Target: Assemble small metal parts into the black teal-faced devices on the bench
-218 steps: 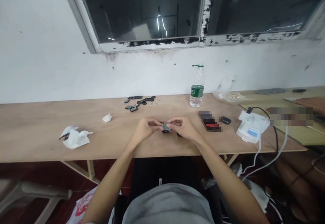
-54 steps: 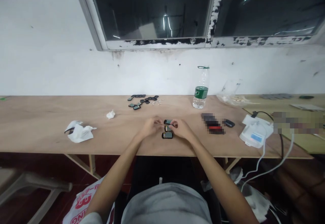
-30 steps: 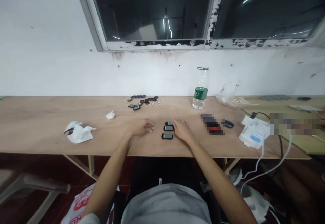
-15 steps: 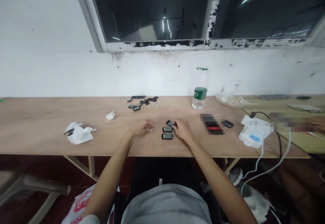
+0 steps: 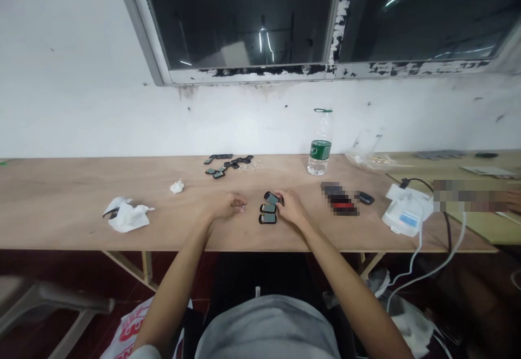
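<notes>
Three small black-rimmed pieces with grey faces lie in a column before me: a tilted top piece [image 5: 271, 198], a middle piece [image 5: 268, 208] and a bottom piece [image 5: 267, 219]. My right hand [image 5: 290, 206] has its fingers closed on the right end of the top piece. To the left, my left hand [image 5: 233, 206] rests on the table with its fingers curled together; a tiny pale thing shows at the fingertips, too small to name. Farther back lies a group of similar black pieces [image 5: 218, 174], beside scattered small white bits [image 5: 248, 167].
A water bottle [image 5: 319, 150] stands at the back. Crumpled tissues [image 5: 129, 216] lie left, with a smaller wad [image 5: 177, 186]. On the right are a black oval object [image 5: 366, 198], a white device [image 5: 402, 218] with cables, and a plastic bag [image 5: 368, 155].
The top piece has shifted slightly left and turned, its left end now higher. My right hand has moved a little with it. My left hand has stayed in place.
</notes>
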`<control>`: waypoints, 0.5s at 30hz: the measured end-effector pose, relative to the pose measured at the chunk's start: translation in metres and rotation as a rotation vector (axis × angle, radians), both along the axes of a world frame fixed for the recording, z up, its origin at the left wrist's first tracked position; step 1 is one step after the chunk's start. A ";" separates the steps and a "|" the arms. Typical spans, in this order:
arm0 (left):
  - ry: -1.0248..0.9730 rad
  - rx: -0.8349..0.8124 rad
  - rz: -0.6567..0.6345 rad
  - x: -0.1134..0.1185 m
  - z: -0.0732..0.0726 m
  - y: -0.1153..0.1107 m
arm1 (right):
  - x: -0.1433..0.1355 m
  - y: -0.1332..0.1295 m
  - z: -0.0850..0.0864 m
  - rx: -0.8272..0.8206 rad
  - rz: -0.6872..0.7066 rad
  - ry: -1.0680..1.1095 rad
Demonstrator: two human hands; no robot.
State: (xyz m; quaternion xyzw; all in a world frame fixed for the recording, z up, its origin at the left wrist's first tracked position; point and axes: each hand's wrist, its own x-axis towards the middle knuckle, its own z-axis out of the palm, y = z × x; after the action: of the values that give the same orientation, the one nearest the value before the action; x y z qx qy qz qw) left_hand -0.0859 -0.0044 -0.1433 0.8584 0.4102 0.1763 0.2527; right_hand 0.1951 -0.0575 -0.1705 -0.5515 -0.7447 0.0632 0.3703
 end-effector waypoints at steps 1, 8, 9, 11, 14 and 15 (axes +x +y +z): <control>-0.009 -0.007 0.004 -0.001 0.000 0.001 | 0.000 -0.001 0.000 0.001 0.006 -0.015; 0.006 0.010 0.039 0.000 0.000 0.000 | -0.002 -0.005 0.006 -0.019 -0.035 -0.070; 0.021 0.014 0.040 0.000 0.000 0.000 | -0.002 -0.006 0.006 -0.015 -0.031 -0.067; 0.043 0.012 0.044 0.002 0.001 -0.002 | -0.003 -0.006 0.007 0.003 -0.020 -0.044; 0.028 0.018 0.059 0.005 0.002 -0.005 | -0.003 -0.006 0.008 0.032 -0.029 0.037; 0.010 0.027 0.064 0.006 0.002 -0.007 | -0.004 -0.006 0.009 0.033 -0.039 0.071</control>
State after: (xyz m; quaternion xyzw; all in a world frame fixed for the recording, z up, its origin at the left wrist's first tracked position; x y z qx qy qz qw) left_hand -0.0802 -0.0109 -0.1410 0.8491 0.4361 0.1858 0.2332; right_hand 0.1914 -0.0636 -0.1610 -0.5572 -0.7211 0.0630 0.4069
